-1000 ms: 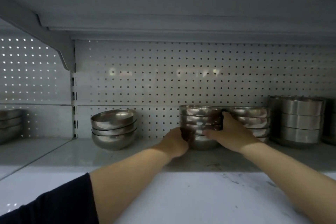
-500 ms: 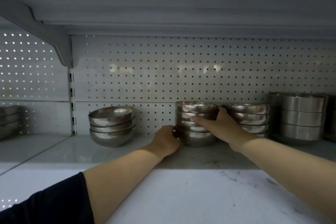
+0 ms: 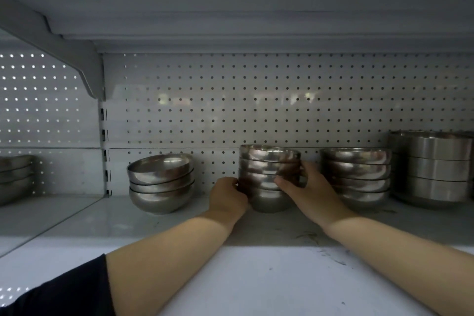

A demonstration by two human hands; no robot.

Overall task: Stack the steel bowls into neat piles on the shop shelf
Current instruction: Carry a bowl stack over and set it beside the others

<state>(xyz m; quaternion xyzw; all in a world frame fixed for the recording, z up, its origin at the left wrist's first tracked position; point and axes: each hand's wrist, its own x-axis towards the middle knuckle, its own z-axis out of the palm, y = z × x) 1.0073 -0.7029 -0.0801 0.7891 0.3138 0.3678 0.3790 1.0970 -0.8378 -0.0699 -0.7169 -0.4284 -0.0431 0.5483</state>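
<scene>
Centre pile of steel bowls (image 3: 269, 177) sits on shelf (image 3: 102, 218) approx mid-way btwn leaning 3-bowl pile (image 3: 161, 183) at L and straighter pile (image 3: 356, 177) just beside it at R. L hand (image 3: 227, 197) curled vs pile's lower L side, R hand (image 3: 307, 190) wrapped on its front-R, thumb across a mid bowl, both gripping. Taller straight-walled containers (image 3: 433, 167) far R, pegboard back panel (image 3: 256, 110) behind; dark sleeve (image 3: 64, 290) on L arm.

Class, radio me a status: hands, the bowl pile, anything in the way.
Left hand and right hand grip the middle pile, upright on the shelf. Left pile sits crooked. Right pile close beside the right hand.
</scene>
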